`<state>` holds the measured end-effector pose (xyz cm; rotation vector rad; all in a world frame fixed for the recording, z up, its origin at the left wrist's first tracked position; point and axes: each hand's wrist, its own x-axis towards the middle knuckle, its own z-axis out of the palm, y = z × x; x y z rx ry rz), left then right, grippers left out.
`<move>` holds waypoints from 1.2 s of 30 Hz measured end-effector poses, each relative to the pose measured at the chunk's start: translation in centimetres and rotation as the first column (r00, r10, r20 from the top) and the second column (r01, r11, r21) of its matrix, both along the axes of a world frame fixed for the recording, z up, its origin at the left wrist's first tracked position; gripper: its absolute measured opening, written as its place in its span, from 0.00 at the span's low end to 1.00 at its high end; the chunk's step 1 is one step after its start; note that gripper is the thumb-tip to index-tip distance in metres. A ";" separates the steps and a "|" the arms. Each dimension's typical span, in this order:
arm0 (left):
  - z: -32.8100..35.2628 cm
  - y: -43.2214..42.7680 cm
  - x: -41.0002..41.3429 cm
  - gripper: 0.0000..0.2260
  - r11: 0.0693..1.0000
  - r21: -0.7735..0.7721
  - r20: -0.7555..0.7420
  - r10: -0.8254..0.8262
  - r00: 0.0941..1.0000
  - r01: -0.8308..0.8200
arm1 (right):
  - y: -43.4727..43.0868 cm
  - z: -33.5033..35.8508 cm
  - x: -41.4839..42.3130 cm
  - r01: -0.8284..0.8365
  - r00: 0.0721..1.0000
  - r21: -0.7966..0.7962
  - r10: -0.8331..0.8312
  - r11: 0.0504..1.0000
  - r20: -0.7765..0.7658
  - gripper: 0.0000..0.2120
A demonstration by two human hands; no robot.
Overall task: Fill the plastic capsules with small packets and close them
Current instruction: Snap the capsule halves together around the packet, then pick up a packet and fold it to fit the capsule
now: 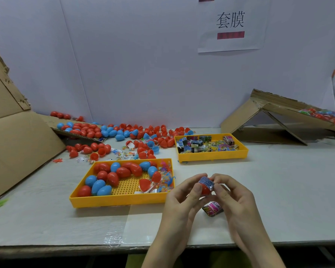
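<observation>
While closed round one capsule (205, 186), left grip (180, 200), right grip (236, 200); two trays (122, 200) (211, 156), one loose packet (213, 208).

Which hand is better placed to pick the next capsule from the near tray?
Probably left: the near tray sits left of both hands, beside the left hand; the right hand would have to cross over the held capsule.

Left hand (179, 202) and right hand (234, 200) are seen bare. Forearms (162, 246) are uncovered down to the lower frame edge. Fingers are slender; thumbnails are trimmed short, plain. An olive-green patch (217, 261) is glimpsed at the very bottom between the arms; clothing or not can't be told.
</observation>
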<state>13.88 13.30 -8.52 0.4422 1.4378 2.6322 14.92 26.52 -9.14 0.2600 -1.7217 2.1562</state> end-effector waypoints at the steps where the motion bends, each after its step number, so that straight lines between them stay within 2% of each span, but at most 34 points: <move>1: 0.0 0.0 0.0 0.16 1.000 0.007 0.001 -0.009 1.000 0.009 | 0.0 0.0 0.0 0.003 1.000 0.002 -0.003 1.000 0.000 0.08; 5: -0.1 0.0 0.0 0.16 1.000 0.019 0.004 -0.006 1.000 0.006 | 0.1 0.3 0.2 -0.026 1.000 -0.005 0.026 1.000 -0.015 0.10; 7: -0.1 0.2 0.0 0.15 0.999 0.000 -0.009 0.044 0.999 -0.044 | 0.0 0.3 0.3 -0.052 0.999 0.086 0.053 0.995 -0.009 0.16; 9: -0.1 0.3 0.0 0.12 0.992 -0.030 -0.048 0.123 0.991 -0.125 | -0.2 0.3 0.5 -0.014 0.999 0.163 0.020 0.987 -0.034 0.15; 11: -0.3 0.4 0.0 0.10 0.972 -0.102 -0.119 0.201 0.972 -0.213 | -0.3 0.3 0.5 0.061 0.997 0.125 -0.053 0.990 -0.063 0.14; 12: -0.5 0.5 0.0 0.09 0.949 -0.170 -0.168 0.236 0.957 -0.264 | -0.2 0.2 0.4 0.089 0.994 0.053 -0.085 0.995 -0.061 0.14; 14: -0.9 0.7 0.1 0.08 0.851 -0.377 -0.316 0.253 0.914 -0.366 | 0.4 0.4 0.2 0.101 0.995 -0.186 -0.104 0.977 -0.005 0.13; 15: -1.2 1.1 0.2 0.08 0.761 -0.501 -0.408 0.213 0.888 -0.413 | 0.7 0.7 0.1 0.097 0.995 -0.297 -0.091 0.950 0.034 0.13; 16: -1.5 1.6 0.3 0.09 0.643 -0.612 -0.490 0.149 0.859 -0.461 | 1.3 1.0 -0.2 0.101 0.994 -0.364 -0.082 0.926 0.069 0.13; 18: -1.9 2.6 0.6 0.10 0.443 -0.742 -0.550 0.028 0.835 -0.503 | 2.2 2.0 -1.2 0.139 0.981 -0.376 -0.074 0.916 0.182 0.12; 20: -1.9 3.0 0.6 0.10 0.394 -0.777 -0.528 0.014 0.849 -0.490 | 3.0 3.1 -2.9 0.120 0.948 -0.378 0.006 0.918 0.317 0.07; 23: -1.7 2.8 0.4 0.11 0.414 -0.783 -0.491 0.048 0.870 -0.465 | 5.0 6.6 -7.1 0.061 0.915 -0.472 0.140 0.879 0.379 0.07; 24: -1.6 2.7 0.4 0.11 0.427 -0.786 -0.470 0.058 0.881 -0.447 | 6.1 8.4 -9.0 0.071 0.930 -0.461 0.108 0.884 0.351 0.09; 26: -1.3 2.6 0.5 0.12 0.443 -0.794 -0.434 0.067 0.898 -0.417 | 8.6 12.9 -12.4 0.177 0.962 -0.417 -0.066 0.891 0.266 0.16; 28: -1.1 2.7 0.7 0.12 0.435 -0.801 -0.432 0.058 0.900 -0.412 | 10.3 16.3 -14.6 0.313 0.937 -0.338 -0.230 0.888 0.263 0.20; 31: -0.7 2.6 0.9 0.14 0.378 -0.825 -0.440 0.034 0.897 -0.419 | 10.0 16.2 -15.0 0.436 0.863 -0.037 -0.406 0.899 0.302 0.12; 34: -0.7 2.5 0.8 0.17 0.372 -0.836 -0.426 0.021 0.904 -0.402 | 7.9 11.1 -12.4 0.252 0.912 0.211 -0.304 0.945 0.274 0.09; 36: -0.9 2.4 0.7 0.17 0.397 -0.821 -0.430 0.044 0.902 -0.411 | 6.6 7.4 -9.3 0.163 0.919 0.344 -0.269 0.925 0.287 0.08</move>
